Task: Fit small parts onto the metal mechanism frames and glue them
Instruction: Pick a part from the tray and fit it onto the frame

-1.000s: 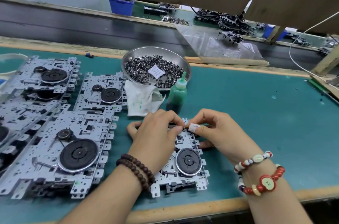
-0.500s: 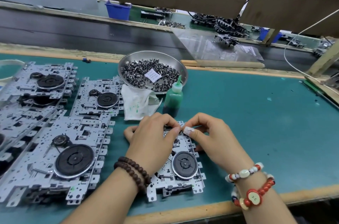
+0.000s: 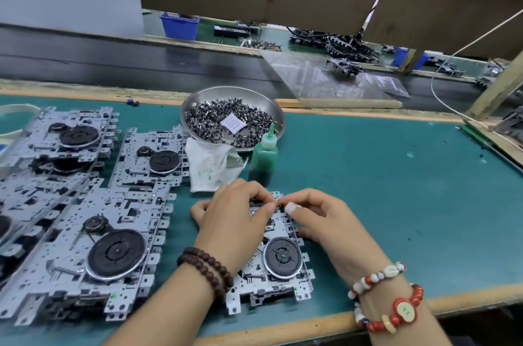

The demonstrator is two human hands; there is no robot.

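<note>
Metal mechanism frame [image 3: 278, 269] stays flat on the teal surface [image 3: 382, 190] while left hand [image 3: 235, 218] and right hand [image 3: 319, 218] keep pinching a small part [image 3: 281, 205] at its far edge, so fitting continues, glue bottle [image 3: 264, 157] untouched.

I am looking at a factory assembly line. A conveyor belt [image 3: 113, 62] runs past my green workbench [image 3: 382, 190], stacked metal mechanism frames [image 3: 93, 246] alongside.

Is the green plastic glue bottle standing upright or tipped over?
Upright. The green plastic glue bottle stands on its base on the teal mat, nozzle pointing up, beside the round metal bowl.
</note>
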